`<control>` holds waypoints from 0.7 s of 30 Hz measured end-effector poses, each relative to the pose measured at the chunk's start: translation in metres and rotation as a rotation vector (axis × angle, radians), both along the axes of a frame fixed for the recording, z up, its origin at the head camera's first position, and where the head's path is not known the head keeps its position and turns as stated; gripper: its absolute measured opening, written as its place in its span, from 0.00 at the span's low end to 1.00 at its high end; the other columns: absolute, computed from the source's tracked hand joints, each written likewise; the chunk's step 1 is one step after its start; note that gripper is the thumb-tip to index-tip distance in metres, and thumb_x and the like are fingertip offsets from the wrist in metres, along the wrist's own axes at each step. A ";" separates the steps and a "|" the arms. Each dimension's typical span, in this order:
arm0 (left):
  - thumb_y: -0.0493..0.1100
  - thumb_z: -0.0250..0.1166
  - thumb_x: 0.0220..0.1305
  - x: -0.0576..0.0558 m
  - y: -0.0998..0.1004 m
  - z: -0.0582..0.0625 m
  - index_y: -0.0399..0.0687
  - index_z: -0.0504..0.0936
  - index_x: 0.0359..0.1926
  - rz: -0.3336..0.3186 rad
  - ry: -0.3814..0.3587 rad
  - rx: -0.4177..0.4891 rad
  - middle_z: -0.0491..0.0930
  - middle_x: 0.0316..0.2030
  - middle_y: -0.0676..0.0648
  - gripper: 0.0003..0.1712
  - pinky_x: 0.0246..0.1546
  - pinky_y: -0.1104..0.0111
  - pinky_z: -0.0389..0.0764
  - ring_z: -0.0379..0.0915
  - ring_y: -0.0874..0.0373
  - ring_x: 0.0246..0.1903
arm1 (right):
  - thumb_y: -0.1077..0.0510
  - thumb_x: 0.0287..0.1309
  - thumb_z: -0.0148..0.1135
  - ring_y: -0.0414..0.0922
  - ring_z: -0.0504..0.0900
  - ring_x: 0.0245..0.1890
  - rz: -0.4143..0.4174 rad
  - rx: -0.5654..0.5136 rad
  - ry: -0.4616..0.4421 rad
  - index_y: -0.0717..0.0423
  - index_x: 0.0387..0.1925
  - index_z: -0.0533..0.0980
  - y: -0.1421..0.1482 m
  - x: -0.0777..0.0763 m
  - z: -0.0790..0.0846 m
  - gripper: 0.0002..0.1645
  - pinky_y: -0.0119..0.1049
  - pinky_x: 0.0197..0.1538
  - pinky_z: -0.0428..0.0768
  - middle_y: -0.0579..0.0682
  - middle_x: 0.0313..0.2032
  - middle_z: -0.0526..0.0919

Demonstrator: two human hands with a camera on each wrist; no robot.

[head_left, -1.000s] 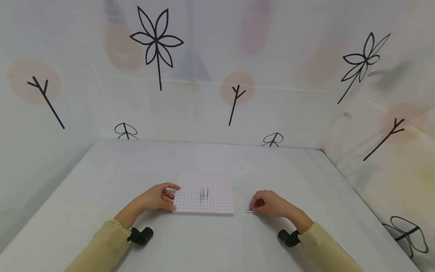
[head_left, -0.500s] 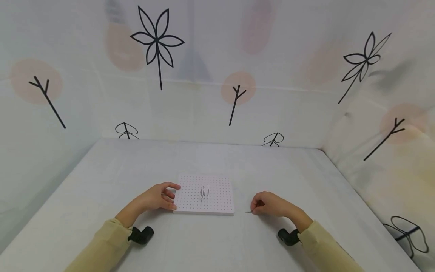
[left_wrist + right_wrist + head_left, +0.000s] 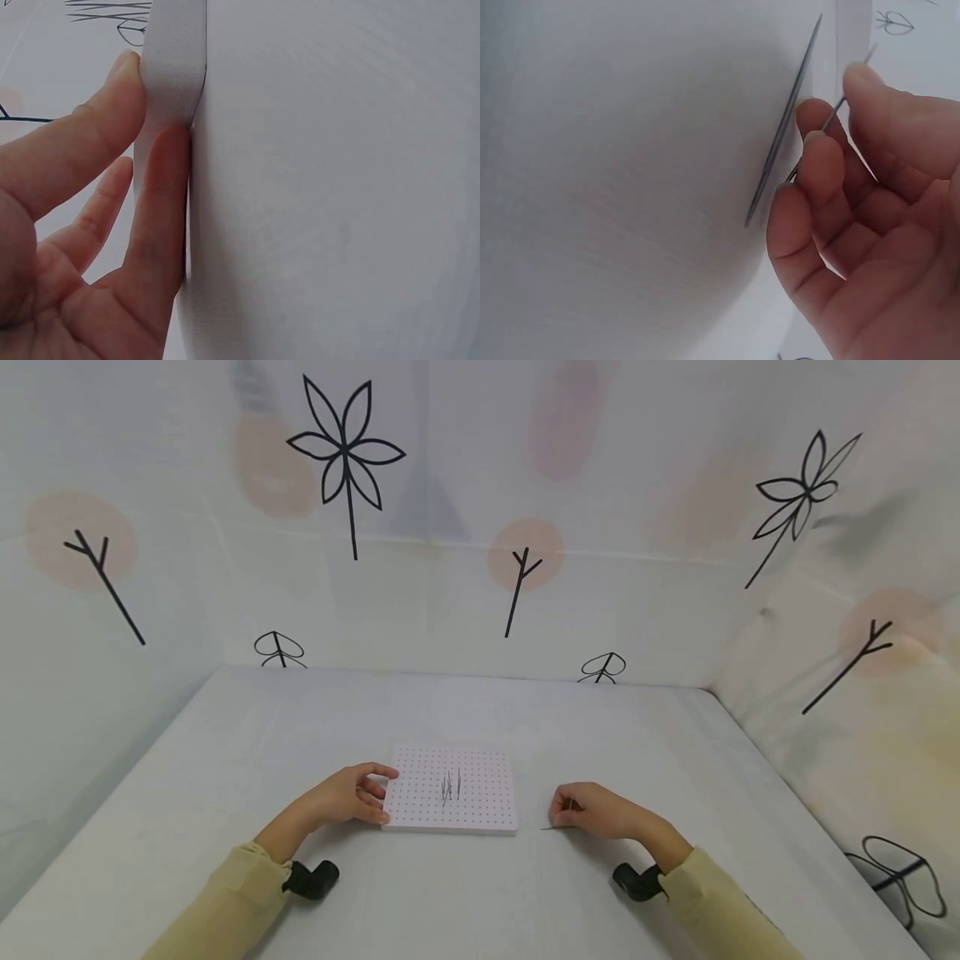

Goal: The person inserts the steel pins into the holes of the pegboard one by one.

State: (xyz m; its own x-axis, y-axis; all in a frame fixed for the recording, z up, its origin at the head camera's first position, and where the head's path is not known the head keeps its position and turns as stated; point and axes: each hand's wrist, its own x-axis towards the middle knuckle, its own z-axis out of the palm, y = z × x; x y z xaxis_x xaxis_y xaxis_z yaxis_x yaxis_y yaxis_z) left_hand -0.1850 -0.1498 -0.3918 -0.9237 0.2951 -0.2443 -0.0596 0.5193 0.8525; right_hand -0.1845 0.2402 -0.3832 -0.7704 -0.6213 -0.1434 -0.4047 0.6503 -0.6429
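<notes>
My left hand [image 3: 347,795] holds the left edge of a white board with rows of small holes [image 3: 487,777]. In the left wrist view its thumb [image 3: 112,105] lies at the board's corner, and a finger [image 3: 161,195] runs along the side by the table. Several thin dark needles [image 3: 448,787] stand in the board's middle, some leaning. To the right of the board, my right hand [image 3: 596,810] pinches a thin metal needle [image 3: 832,112] between thumb and fingertips. Another needle [image 3: 784,124] lies on the table right beside those fingertips.
A white cloth covers the table [image 3: 450,902], and printed cloth walls [image 3: 450,610] rise behind it and at both sides. A black wrist camera [image 3: 315,881] sits below the left hand, another black camera [image 3: 636,883] below the right.
Two needles showed at my right fingertips a second ago; now one lies on the table and one is tilted up in the fingers. My left hand and the board have not moved.
</notes>
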 end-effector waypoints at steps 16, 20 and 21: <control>0.33 0.75 0.42 0.000 -0.001 -0.001 0.42 0.72 0.57 -0.001 -0.003 0.002 0.73 0.38 0.44 0.37 0.35 0.65 0.75 0.74 0.56 0.33 | 0.67 0.56 0.62 0.40 0.79 0.28 -0.022 -0.169 0.125 0.62 0.35 0.77 -0.014 -0.006 0.007 0.04 0.32 0.37 0.77 0.49 0.33 0.80; 0.33 0.75 0.42 0.001 -0.001 -0.001 0.42 0.72 0.57 0.001 -0.007 0.002 0.73 0.38 0.44 0.37 0.35 0.65 0.75 0.74 0.56 0.33 | 0.65 0.54 0.64 0.37 0.77 0.28 -0.036 -0.180 0.201 0.58 0.33 0.77 -0.021 -0.006 0.009 0.05 0.32 0.36 0.77 0.44 0.31 0.80; 0.33 0.75 0.42 0.001 0.000 -0.001 0.42 0.72 0.57 0.001 -0.008 0.001 0.73 0.38 0.44 0.37 0.35 0.65 0.75 0.74 0.56 0.33 | 0.65 0.54 0.65 0.37 0.77 0.29 -0.039 -0.183 0.217 0.56 0.33 0.77 -0.023 -0.006 0.010 0.05 0.32 0.36 0.76 0.42 0.30 0.80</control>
State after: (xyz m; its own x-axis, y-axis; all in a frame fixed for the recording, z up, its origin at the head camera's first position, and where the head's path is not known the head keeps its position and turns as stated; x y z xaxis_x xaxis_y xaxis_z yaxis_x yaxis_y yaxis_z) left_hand -0.1840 -0.1502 -0.3924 -0.9220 0.2945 -0.2514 -0.0669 0.5184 0.8525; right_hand -0.1903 0.2174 -0.3730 -0.7949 -0.5905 0.1392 -0.5224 0.5494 -0.6521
